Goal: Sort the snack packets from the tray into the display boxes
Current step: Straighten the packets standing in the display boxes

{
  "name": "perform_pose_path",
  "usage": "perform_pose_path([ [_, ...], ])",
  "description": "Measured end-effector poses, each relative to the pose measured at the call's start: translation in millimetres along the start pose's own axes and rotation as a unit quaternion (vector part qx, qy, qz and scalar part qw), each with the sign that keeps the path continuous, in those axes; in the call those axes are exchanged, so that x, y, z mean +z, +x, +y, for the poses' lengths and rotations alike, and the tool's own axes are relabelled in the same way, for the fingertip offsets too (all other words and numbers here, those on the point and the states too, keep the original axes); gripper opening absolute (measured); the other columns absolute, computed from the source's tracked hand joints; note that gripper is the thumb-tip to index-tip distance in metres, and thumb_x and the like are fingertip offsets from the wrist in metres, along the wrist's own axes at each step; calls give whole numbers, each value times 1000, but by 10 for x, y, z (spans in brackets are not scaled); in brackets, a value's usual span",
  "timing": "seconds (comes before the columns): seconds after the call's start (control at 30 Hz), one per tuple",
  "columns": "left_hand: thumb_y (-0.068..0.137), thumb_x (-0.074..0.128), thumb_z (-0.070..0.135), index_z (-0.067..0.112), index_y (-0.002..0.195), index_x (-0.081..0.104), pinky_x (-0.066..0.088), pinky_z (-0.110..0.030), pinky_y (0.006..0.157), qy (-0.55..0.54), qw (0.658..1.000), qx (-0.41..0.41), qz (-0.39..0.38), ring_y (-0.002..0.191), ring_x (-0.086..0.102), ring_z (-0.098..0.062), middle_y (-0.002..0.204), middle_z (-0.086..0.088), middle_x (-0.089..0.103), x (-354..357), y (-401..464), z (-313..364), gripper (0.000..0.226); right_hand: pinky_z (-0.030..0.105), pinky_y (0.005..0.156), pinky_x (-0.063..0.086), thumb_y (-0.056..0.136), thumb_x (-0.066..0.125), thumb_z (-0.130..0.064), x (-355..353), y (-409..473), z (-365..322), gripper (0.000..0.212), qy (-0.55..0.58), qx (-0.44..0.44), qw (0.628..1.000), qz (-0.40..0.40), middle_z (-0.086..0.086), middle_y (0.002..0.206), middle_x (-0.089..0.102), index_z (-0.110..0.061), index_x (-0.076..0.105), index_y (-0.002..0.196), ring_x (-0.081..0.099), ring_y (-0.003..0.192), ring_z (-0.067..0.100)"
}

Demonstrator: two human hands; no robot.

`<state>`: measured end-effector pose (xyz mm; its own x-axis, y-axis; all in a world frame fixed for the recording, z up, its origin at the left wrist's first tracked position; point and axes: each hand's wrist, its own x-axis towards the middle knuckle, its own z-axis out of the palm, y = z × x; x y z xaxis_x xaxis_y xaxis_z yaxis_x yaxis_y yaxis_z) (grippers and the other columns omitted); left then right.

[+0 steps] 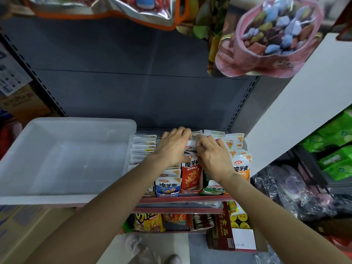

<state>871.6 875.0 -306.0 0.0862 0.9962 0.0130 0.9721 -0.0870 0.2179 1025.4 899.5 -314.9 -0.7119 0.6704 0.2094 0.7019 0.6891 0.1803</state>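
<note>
**Tray looks emptied; hands tidying the red row**

The clear plastic tray sits on the shelf to the left of the display boxes, and no packets are visible inside it, so the sorting appears nearly or fully done. The display boxes stand side by side on the shelf, each packed front to back with upright snack packets. Both hands work in the middle row over the red packets: the left hand has its fingers curled over the packet tops near the back, and the right hand pinches packet tops just beside it. What seems left is squaring up this row.
</note>
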Motion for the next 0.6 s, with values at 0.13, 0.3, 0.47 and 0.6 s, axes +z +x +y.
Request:
perform_pose_path([
  [0.13,63,82,41,21,143,19,32,-38,99,89,995,11,-38,126,34,-25,139,-6,32,16,24,60,104,30,63,27,50,83,-14,7,6,-10,25,2,5,1000,-15,3,74,57,-12,66,68,57,65,23],
  [0.3,70,79,38,16,150,3,28,-37,100,105,992,-26,-61,129,31,-25,141,-7,36,54,102,106,113,30,65,49,49,84,-13,-36,-51,33,36,84,30,996,-15,2,85,61,-17,68,82,59,73,23],
  [0.47,73,75,40,22,149,10,24,-38,106,47,995,-32,-83,134,28,-24,144,-5,34,60,103,36,102,34,62,50,63,77,-3,-202,-179,-76,25,152,80,985,32,9,84,60,-8,69,86,58,73,29],
  [0.6,77,72,38,22,150,8,22,-39,112,-12,996,-25,-90,137,27,-25,148,-6,31,58,83,-42,98,33,69,48,81,64,-6,-362,-188,-259,17,186,102,977,-14,11,96,59,-5,65,98,59,84,30],
])
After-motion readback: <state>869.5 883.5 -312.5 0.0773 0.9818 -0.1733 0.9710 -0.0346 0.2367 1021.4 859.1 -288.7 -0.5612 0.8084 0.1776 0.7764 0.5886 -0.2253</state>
